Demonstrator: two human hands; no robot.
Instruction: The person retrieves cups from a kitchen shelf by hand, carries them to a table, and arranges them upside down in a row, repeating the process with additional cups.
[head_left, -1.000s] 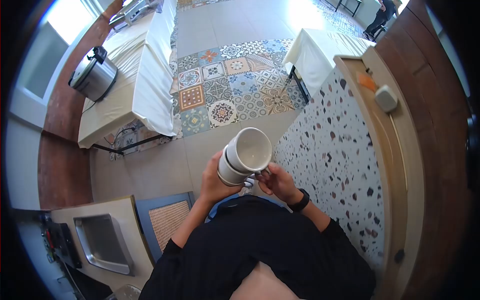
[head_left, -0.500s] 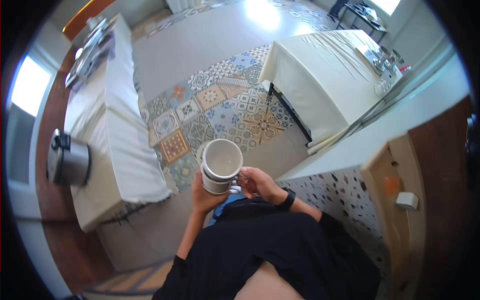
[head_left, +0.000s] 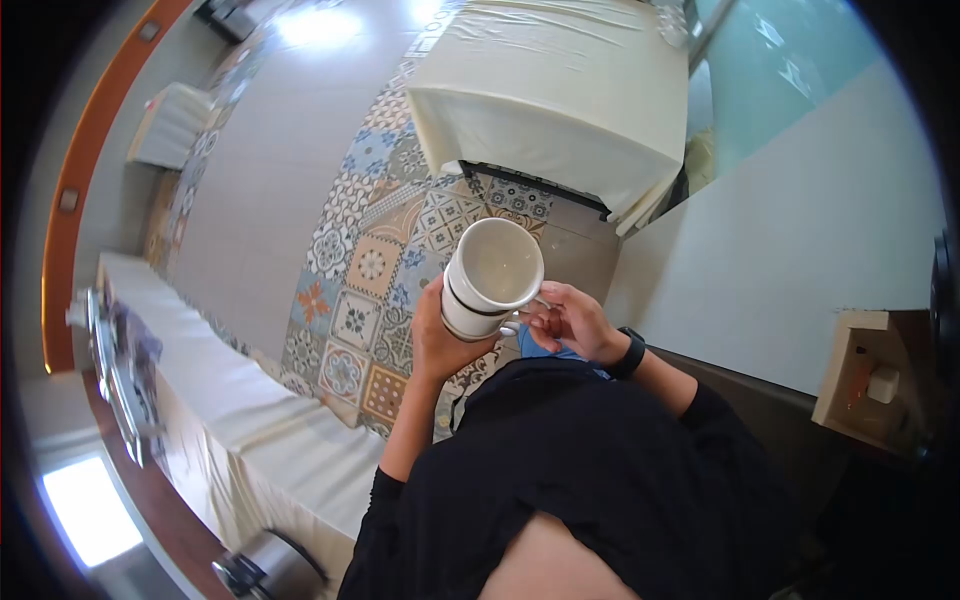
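Note:
Two white mugs are stacked in front of my body, one set into the other. The upper mug (head_left: 500,262) shows its pale inside, with a few small specks at the bottom. Beneath it, the lower mug (head_left: 466,318) is partly covered by my fingers. My left hand (head_left: 443,340) wraps round the side of the stack from the left and below. At the handles on the other side, my right hand (head_left: 577,325) has its fingers curled on the upper mug's handle; the exact grip is partly hidden.
A table with a cream cloth (head_left: 550,75) stands ahead. A long cloth-covered table (head_left: 270,420) runs along the left, with a metal pot (head_left: 272,565) near its close end. To the right are a pale panel (head_left: 760,250) and a wooden box (head_left: 850,370).
My view has turned to the right, so the table ahead sits more central and the left table lower. Both hands still hold the stacked mugs, now further right in view.

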